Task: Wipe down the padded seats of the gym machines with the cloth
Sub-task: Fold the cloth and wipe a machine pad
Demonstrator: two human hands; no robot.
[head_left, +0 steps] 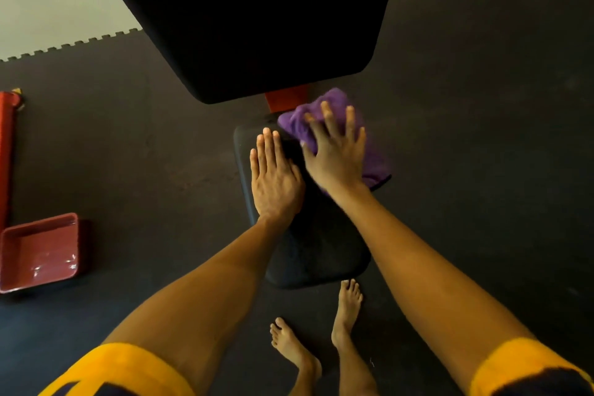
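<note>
A gym: black padded bench (315,251), interlocking rubber floor mats (482,106), red machine frame (6,151).

- Left sleeve (128,370): short, yellow-orange, with dark stripes on it.
- Right sleeve (527,366): short, the same yellow-orange, with dark cloth at its upper end.
- Both sleeves end above the elbow.
- Forearms (427,267), left hand (274,180) and right hand (334,154): bare.
- Feet (347,315): bare, toes uncovered.

Right hand (334,151) spread flat on purple cloth (373,154), left hand (273,177) flat on black seat (321,254), apparently pressing
</note>
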